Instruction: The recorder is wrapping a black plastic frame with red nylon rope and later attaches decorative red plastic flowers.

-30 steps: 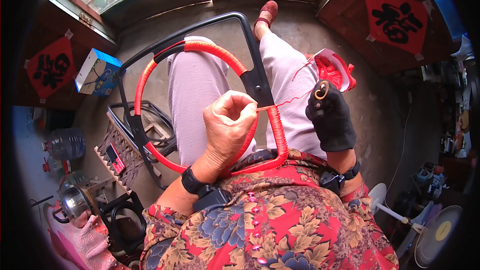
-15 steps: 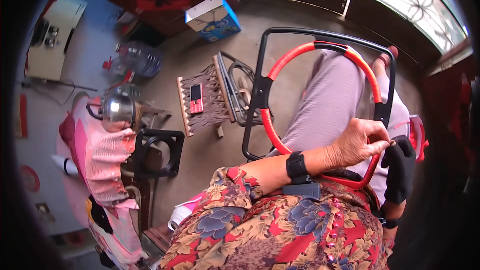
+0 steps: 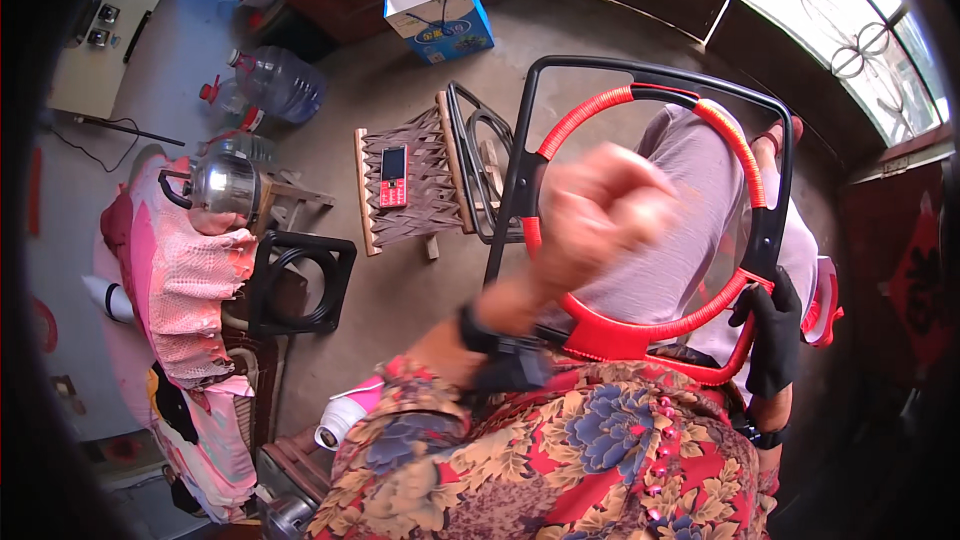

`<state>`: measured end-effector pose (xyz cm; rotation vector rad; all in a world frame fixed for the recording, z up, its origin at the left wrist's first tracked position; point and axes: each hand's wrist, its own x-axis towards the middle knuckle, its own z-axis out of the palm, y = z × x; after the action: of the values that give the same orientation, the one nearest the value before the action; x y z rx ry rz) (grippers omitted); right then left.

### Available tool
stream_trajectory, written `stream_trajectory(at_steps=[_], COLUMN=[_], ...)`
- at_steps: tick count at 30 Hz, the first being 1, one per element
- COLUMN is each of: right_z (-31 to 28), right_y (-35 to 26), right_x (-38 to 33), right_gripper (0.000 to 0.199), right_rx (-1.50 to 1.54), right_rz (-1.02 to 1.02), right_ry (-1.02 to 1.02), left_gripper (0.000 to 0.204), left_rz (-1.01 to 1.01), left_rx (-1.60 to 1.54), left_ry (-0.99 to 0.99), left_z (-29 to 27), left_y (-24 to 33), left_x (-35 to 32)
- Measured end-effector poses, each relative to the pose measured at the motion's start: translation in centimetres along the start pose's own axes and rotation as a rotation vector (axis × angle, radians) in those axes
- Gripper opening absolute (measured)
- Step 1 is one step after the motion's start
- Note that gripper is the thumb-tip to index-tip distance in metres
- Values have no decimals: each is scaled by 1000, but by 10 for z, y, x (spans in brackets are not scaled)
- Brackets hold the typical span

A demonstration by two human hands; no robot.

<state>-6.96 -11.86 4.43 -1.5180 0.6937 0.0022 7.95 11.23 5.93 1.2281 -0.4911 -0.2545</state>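
Note:
A black rectangular frame (image 3: 650,67) with an inner ring (image 3: 590,118) lies tilted across my lap. Red-orange cord is wound tightly around much of the ring, and bare black shows at its top and sides. My left hand (image 3: 605,215) is bare and hangs over the ring's left half, blurred by motion. Its fingers look curled together; what they hold, if anything, cannot be made out. My right hand (image 3: 772,340), in a black glove, grips the frame's lower right side, its fingertips beside the red winding.
Left of the frame, a red phone (image 3: 393,178) lies on a woven stool (image 3: 425,225), with another black frame (image 3: 480,110) leaning beside it. Farther left are a black square frame (image 3: 300,285), a metal kettle (image 3: 222,195) and plastic bottles (image 3: 280,85). A blue-white box (image 3: 440,20) stands ahead.
My left hand has swung left, away from my right hand, to above the ring's left part. My right hand has shifted slightly and now closes around the frame's lower right side.

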Motion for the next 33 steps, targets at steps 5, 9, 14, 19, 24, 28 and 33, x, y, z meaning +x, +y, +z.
stream_trajectory(at_steps=[5, 9, 14, 19, 24, 28, 33], right_z=[-4, -4, -1, -7, -12, -11, -29], right_y=[12, 16, 10, 14, 13, -3, 0], right_x=[0, -1, -4, -4, -1, -14, -11], right_gripper=[20, 20, 18, 17, 21, 43, 26], right_rx=[-27, -44, -54, -31, 23, 50, 116], right_rz=[6, 13, 17, 28, 71, -191, 164], right_ry=[21, 9, 29, 39, -36, -165, -248], left_gripper=[12, 14, 16, 19, 12, 17, 28], left_rz=[-122, -344, -414, -384, -176, -196, -535], left_rx=[227, 500, 512, 441, 352, 268, 131], left_ry=[638, 808, 887, 918, 741, 245, -459], left_z=[-166, -267, -280, -267, -195, -73, 45], left_y=[-18, -97, -122, -121, -50, 20, -18], left_x=[-26, -80, -106, -116, -59, -21, -1])
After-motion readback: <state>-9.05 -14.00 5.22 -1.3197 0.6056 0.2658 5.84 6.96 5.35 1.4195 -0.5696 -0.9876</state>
